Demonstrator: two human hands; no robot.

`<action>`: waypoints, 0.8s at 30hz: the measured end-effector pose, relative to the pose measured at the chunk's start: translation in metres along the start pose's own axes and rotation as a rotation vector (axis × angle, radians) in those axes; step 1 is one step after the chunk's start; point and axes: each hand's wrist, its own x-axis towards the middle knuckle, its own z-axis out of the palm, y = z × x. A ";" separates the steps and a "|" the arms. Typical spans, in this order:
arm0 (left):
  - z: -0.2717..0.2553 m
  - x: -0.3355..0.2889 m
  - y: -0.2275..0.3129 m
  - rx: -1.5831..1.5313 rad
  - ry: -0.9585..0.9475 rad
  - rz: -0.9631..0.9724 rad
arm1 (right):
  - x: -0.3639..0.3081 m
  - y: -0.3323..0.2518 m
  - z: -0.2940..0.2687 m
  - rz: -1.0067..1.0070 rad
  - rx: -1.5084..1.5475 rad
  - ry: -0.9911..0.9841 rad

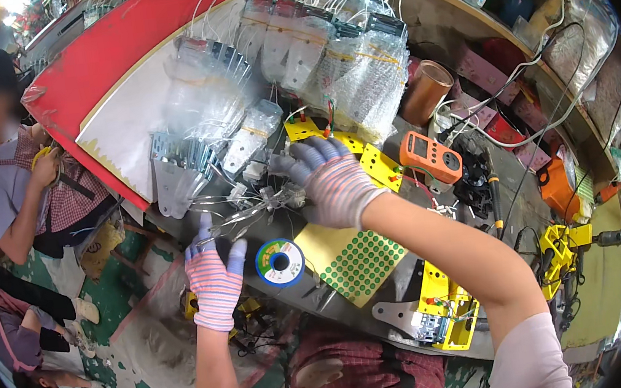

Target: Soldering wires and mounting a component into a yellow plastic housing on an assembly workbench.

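Observation:
My left hand [217, 281], in a striped knit glove, is held with thumb and forefinger apart, and nothing shows between them. It is beside the near left end of a loose tangle of thin wires and clear plastic [265, 201]. My right hand [336, 187], in a matching glove, reaches over the right end of that tangle. Its fingers are stretched out and spread; its thumb is partly hidden. Just beyond its fingertips lie yellow brackets [380, 167] with small red and green parts. Between my hands is a solder wire spool [266, 263] with a blue rim.
Bubble-wrapped bundles of metal parts [363, 84] crowd the far bench. An orange meter [430, 157] and a copper-coloured can [428, 92] stand right. Nearer are a sheet of green discs [361, 265] and a yellow assembly [445, 301]. Two people [12, 163] sit left.

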 end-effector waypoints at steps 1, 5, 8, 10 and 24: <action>0.002 0.008 0.002 -0.004 0.000 0.002 | 0.008 -0.007 0.003 -0.053 -0.029 -0.041; 0.007 0.035 0.021 -0.502 0.030 -0.058 | 0.022 -0.025 -0.003 -0.201 -0.001 -0.144; 0.011 0.047 0.040 -0.606 0.081 0.003 | 0.021 -0.022 0.006 -0.159 0.154 -0.116; 0.013 0.050 0.042 -0.553 0.057 0.068 | 0.023 -0.019 0.004 -0.071 0.167 -0.195; -0.001 0.100 0.040 -0.396 0.118 0.219 | 0.067 0.023 0.024 0.100 1.108 0.140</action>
